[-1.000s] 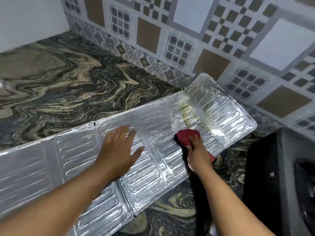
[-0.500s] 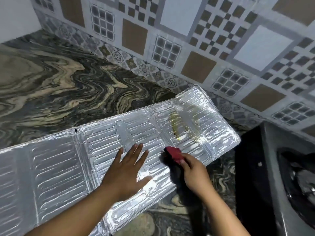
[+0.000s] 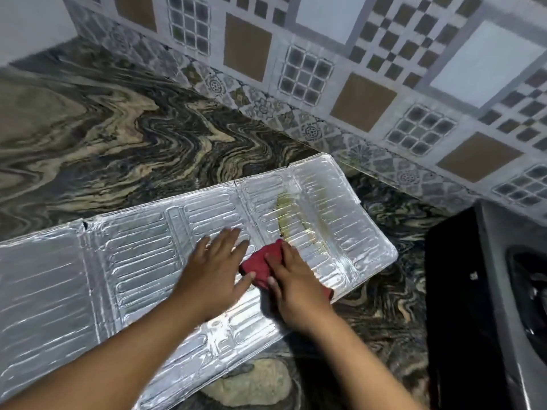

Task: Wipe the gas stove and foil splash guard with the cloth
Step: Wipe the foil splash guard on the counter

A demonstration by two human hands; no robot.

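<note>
The foil splash guard lies flat and unfolded across the marbled counter. A yellowish greasy streak marks its right panel. My right hand presses a red cloth onto the foil just below that streak. My left hand lies flat on the middle panel with fingers spread, its thumb touching the cloth. The gas stove stands at the right edge, dark, only partly in view.
The swirled marble counter stretches behind and left of the guard. A patterned tiled wall rises at the back. The guard's front edge overhangs toward me near the counter's front.
My right hand has dragged the cloth down and left from the right panel, then up again toward the streak. My left hand has shifted right until it touches the cloth.
</note>
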